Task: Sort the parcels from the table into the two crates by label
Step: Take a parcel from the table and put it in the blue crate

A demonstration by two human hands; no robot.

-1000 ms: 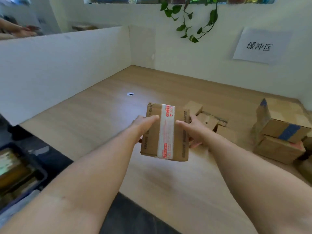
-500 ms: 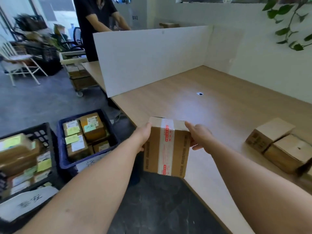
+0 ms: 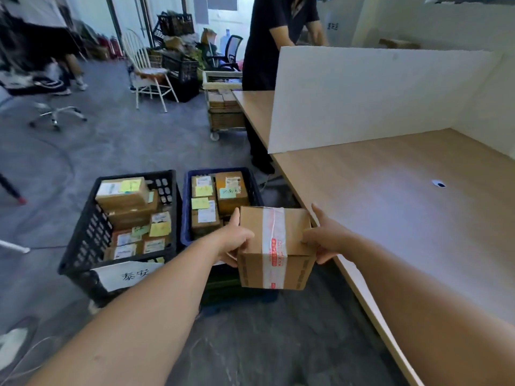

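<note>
A brown cardboard parcel [image 3: 274, 247], sealed by 1 strip of clear tape with red print running over its top and front, is held in the air between both hands. It hangs above the grey floor [image 3: 133, 146], just off the near edge of the light wooden table [image 3: 418, 232], and in this view it covers the near right corner of the blue plastic crate [image 3: 186, 210].

The left hand [image 3: 232, 240] grips the parcel's left side: its thumb lies upright against the upper left edge, and the other fingers curl round the lower left corner. The right hand [image 3: 326, 242] clamps the right side: 1 finger stretches along the top right edge, the thumb presses on the top face beside the tape, and the remaining fingers fold beneath the right face.

A black plastic crate [image 3: 86, 235] stands on the floor just left of the blue one, with a white paper sign [image 3: 125, 274] on its front wall. Both crates hold cardboard parcels bearing white and yellow labels.

A white partition board [image 3: 362, 93] stands upright on the table. Behind it stands a person in a dark shirt [image 3: 267, 37].
</note>
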